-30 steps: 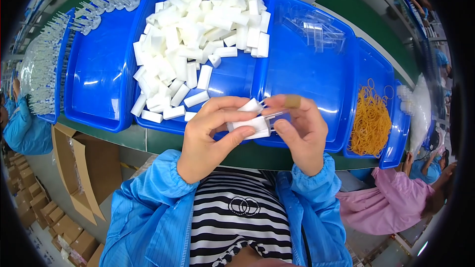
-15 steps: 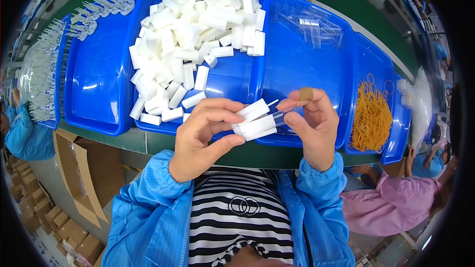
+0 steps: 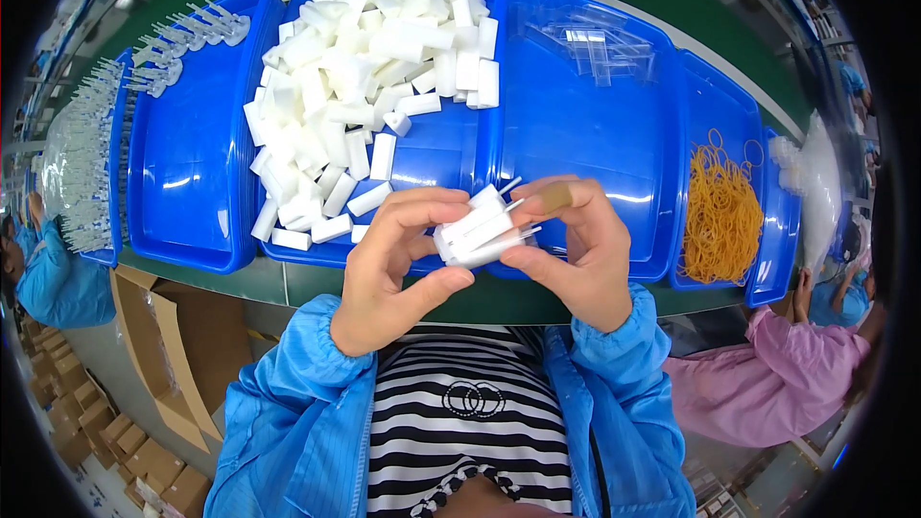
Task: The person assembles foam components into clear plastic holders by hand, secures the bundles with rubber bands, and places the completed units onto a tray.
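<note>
Between my two hands is a cluster of white foam blocks (image 3: 478, 230), with thin pale rods (image 3: 513, 184) sticking out at its right end. My left hand (image 3: 389, 264) is closed on the left end, thumb below and fingers above. My right hand (image 3: 580, 249) is closed around the right end, its thumb against the lower block and a tan bandage (image 3: 555, 197) on one finger. Clear plastic shows at the cluster's left end; its full shape cannot be made out. Behind my hands, many loose white foam blocks (image 3: 384, 48) lie heaped in a blue tray (image 3: 436, 165).
Right of the foam, a blue tray (image 3: 576, 139) holds clear plastic strips (image 3: 600, 53); beyond it lie orange rubber bands (image 3: 721, 211). Leftward, trays carry clear stemmed parts (image 3: 86, 168). An open carton (image 3: 197, 345) stands lower left. Co-workers in blue (image 3: 62, 283) and pink (image 3: 767, 379) sit at the sides.
My right hand has moved left and closed up to the foam cluster. The clear piece at its fingertips earlier is now mostly hidden. My left hand keeps its hold.
</note>
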`<state>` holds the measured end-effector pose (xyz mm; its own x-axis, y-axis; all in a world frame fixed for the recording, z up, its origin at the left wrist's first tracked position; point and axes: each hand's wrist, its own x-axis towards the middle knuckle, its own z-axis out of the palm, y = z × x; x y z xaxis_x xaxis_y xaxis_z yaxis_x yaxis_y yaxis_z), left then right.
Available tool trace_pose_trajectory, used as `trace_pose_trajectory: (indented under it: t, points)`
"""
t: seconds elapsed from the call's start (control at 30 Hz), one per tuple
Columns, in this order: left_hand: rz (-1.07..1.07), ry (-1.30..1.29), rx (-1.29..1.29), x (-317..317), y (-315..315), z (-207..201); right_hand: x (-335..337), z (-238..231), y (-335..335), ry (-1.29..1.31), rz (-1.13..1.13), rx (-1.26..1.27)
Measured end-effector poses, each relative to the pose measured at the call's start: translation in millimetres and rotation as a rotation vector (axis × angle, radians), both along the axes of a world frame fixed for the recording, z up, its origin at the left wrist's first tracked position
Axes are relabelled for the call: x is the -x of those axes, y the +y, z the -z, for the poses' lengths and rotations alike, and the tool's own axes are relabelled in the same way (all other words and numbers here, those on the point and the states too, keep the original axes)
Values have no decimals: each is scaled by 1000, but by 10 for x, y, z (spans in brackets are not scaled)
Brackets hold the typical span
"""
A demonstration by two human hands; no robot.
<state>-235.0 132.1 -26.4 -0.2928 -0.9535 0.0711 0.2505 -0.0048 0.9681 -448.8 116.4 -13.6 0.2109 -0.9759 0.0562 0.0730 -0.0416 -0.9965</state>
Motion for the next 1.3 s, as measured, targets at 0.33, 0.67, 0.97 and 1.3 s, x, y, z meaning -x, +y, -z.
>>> trace_pose_trajectory:
  t: [0.33, 0.67, 0.97, 1.3]
  points:
    - [96, -95, -5, 31, -40, -25, 86, -82, 8, 423, -58, 305]
    - [48, 56, -277, 17, 8, -96, 592, -93, -980, 786, 283, 371]
    - [-13, 189, -390, 40, 39, -102, 754, 154, -1269, 1229, 224, 398]
    - [-67, 21, -173, 132, -17, -86, 235, -369, -355, -58, 115, -195]
